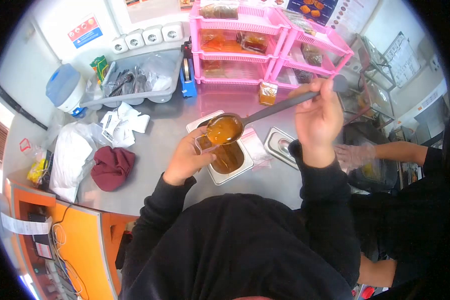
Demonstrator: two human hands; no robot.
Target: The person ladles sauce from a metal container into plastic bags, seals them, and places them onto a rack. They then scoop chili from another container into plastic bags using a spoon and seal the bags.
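Note:
My right hand is raised and closed around the handle of a dark grey serving spoon. Orange-brown sauce fills the spoon's bowl, tilted over a steel food pan. More brown sauce lies inside the pan. My left hand pinches a small clear plastic container just under the spoon's left side; whether it is a bag or a cup I cannot tell. A steel lid rests on the counter to the right of the pan, with clear plastic bags between them.
Pink stacked racks with packets stand behind. At back left are a grey cutlery tray and a blue tape dispenser. Crumpled receipts and a maroon cloth lie left. A co-worker's gloved hand is close on the right.

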